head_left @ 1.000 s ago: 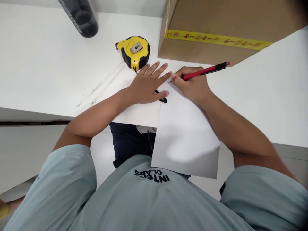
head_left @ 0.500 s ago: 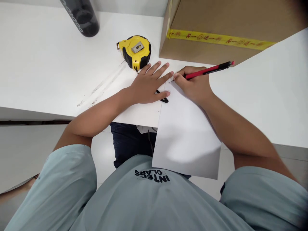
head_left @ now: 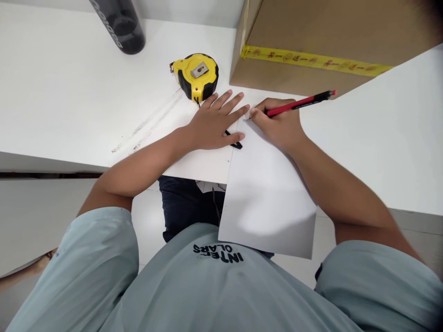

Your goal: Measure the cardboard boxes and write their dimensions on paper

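Observation:
A white sheet of paper (head_left: pixel 266 184) lies partly on the table, its near end hanging past the edge over my lap. My right hand (head_left: pixel 278 121) grips a red and black mechanical pencil (head_left: pixel 297 104), its tip at the paper's upper left corner, where small marks show. My left hand (head_left: pixel 217 121) lies flat with fingers spread, its fingertips by the paper's left edge. Beneath its thumb runs a black strap (head_left: pixel 236 144), mostly covered by the hand. Just beyond my left fingers sits a yellow and black tape measure (head_left: pixel 197 76), from which the strap seems to come.
A cardboard box (head_left: pixel 311 60) with yellow printed tape stands at the back right, close beyond my right hand. At the back left is a dark bottle (head_left: pixel 122 27). Dark smudges (head_left: pixel 138 129) mark the white table (head_left: pixel 62 92). Part of another person's limb (head_left: pixel 31 269) shows at the lower left.
The pencil tip has shifted very slightly at the paper's corner. My left hand stays flat in place, and the view has moved a little.

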